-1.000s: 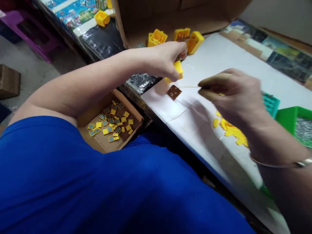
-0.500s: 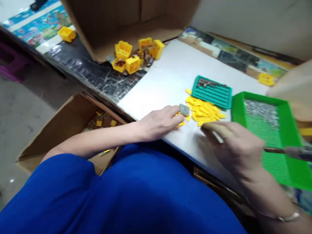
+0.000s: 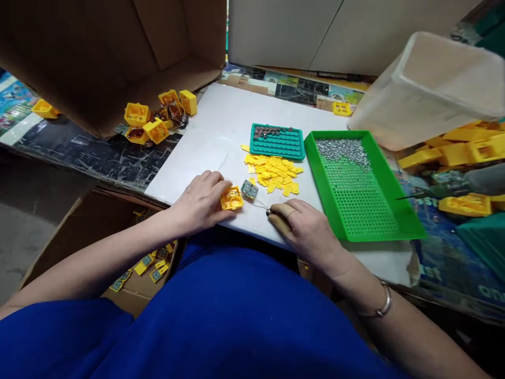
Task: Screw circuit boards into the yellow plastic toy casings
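Observation:
My left hand (image 3: 205,201) is closed around the edge of a small yellow plastic housing (image 3: 231,199), its open side facing up on the white board. Just to the right of the housing is a small green circuit board (image 3: 250,189). Thin wires run from it to a dark round component (image 3: 269,212), which I pinch between the covered thumb and forefinger of my right hand (image 3: 305,229). Flat yellow plastic pieces (image 3: 276,171) lie heaped beyond the circuit board.
Behind the heap sits a teal ribbed tray (image 3: 282,150) with dark parts. A green tray (image 3: 408,223) of small metal pieces stands right, near a screwdriver (image 3: 442,189) and a tipped whitish container (image 3: 434,84). Yellow housings (image 3: 158,129) lie by a cardboard box (image 3: 173,87).
The view has turned right. My left hand now grips the yellow housing, more plainly seen. My right hand, blurred by the heap before, now pinches the wired round component.

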The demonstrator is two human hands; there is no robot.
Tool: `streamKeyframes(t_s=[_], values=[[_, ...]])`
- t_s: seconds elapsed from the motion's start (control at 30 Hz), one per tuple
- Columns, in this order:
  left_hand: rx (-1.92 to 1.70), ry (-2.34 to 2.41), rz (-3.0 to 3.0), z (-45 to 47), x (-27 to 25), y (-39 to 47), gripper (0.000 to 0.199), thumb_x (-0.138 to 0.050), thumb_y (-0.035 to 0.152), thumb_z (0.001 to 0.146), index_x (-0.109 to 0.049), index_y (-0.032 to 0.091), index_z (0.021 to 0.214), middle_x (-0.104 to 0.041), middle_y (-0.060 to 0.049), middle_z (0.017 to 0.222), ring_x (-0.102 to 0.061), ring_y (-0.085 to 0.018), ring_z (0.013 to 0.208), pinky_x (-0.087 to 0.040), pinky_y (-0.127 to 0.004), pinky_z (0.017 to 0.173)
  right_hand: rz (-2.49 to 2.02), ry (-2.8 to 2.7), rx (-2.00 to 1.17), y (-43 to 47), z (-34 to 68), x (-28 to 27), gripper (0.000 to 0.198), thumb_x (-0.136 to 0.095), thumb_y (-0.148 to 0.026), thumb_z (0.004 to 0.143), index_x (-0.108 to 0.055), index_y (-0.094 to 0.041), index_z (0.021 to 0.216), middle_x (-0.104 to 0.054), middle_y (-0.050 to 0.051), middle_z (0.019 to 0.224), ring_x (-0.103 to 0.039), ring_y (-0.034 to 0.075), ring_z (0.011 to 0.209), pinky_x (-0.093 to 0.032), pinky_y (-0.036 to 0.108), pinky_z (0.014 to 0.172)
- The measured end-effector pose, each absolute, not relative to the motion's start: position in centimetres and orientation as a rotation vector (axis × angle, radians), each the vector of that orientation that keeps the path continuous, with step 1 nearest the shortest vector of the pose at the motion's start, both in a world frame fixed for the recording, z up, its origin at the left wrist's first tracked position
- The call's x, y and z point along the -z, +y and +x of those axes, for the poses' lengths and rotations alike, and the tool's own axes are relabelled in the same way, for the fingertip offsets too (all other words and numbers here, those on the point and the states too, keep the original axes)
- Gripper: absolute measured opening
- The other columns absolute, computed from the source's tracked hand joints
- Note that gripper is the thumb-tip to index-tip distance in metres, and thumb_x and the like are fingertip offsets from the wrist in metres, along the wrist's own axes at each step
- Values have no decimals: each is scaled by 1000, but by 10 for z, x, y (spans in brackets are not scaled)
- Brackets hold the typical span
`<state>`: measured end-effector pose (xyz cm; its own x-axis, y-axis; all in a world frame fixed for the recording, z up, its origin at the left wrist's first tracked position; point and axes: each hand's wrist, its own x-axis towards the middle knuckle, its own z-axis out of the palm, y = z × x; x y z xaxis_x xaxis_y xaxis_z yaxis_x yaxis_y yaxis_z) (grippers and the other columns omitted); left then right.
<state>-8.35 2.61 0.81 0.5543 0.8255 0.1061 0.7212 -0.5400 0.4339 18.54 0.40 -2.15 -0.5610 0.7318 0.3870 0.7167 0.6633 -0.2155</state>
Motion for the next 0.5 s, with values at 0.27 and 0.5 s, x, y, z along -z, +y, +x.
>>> streamKeyframes(t_s=[0.27,0.5], values=[[-359,1142,1535,-52,-31,26,46,-68,53,79,-60,15,104,-58,0,80,-52,-15,69,-40,-26,60,-1186,-1769,-1175,13,180,5,23,-58,-36,93,-66,-16,102,-71,5,89,-60,12,65,-52,26,61],[-602,1132,1646,-26,-15,22,48,-75,33,72,-56,18,113,-62,-3,96,-56,-16,77,-46,-28,68,-994,-2022,-955,18,185,-3,13,-56,-24,95,-64,-17,102,-70,7,97,-64,15,85,-53,28,76]])
